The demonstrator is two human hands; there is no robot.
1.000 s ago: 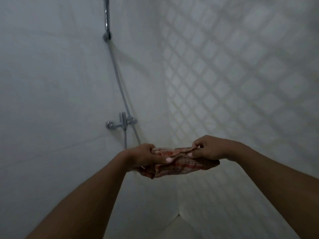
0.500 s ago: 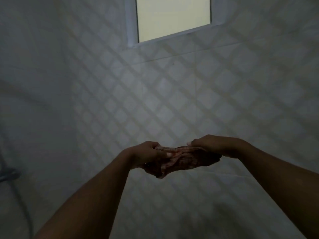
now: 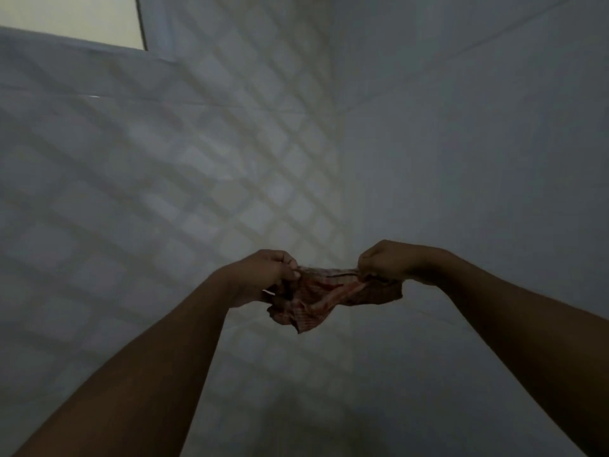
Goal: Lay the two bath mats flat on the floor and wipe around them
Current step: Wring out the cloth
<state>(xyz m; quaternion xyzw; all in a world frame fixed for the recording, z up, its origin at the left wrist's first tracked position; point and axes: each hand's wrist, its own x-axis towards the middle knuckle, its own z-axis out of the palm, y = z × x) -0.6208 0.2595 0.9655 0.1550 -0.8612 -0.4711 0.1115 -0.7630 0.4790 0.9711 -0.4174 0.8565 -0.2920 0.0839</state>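
Note:
A crumpled red and white checked cloth (image 3: 329, 293) hangs between my two hands at chest height, in front of a dim tiled wall. My left hand (image 3: 263, 275) grips its left end with the fingers closed. My right hand (image 3: 389, 262) pinches its right end, and a corner of the cloth sticks out past that hand. The cloth sags in the middle. No bath mat and no floor is in view.
A wall of diamond-patterned tiles (image 3: 197, 179) meets a plain white wall (image 3: 478, 159) in a corner ahead. A lit window (image 3: 66, 18) shows at the top left. The room is dark.
The view has swung right, from the shower hose and tap past the window to the wall corner. My hands have drawn apart, and the folded cloth has opened and sags between them.

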